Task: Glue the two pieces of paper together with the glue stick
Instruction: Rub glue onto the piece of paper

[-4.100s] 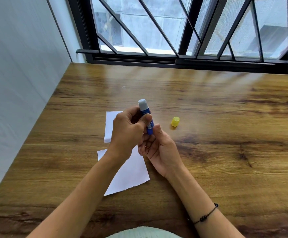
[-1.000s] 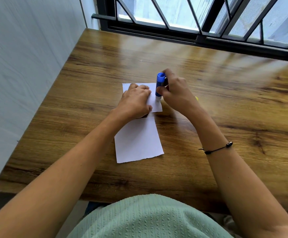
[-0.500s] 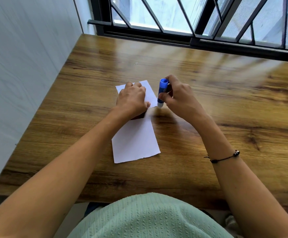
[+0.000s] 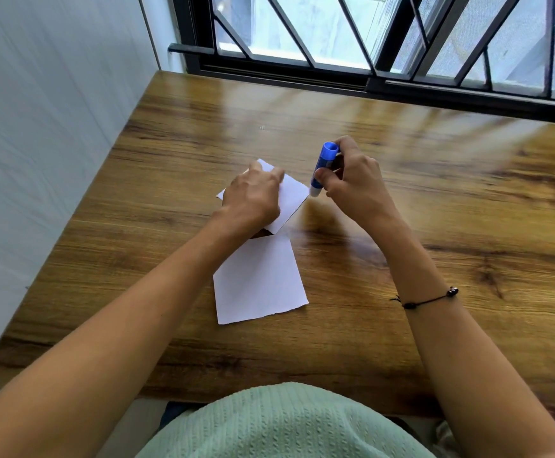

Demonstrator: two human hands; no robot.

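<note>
The left hand (image 4: 253, 196) presses the far paper piece (image 4: 291, 196) flat while the right hand (image 4: 352, 183) grips the blue glue stick (image 4: 323, 168), tip at its right edge

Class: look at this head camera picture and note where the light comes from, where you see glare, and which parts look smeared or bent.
Head view: daylight enters through the barred window; pale glare streaks lie on the far half of the table; the wall and the table's right side look motion-smeared; the wide lens bends the table's edges; the right hand and glue stick are fairly sharp.
</note>
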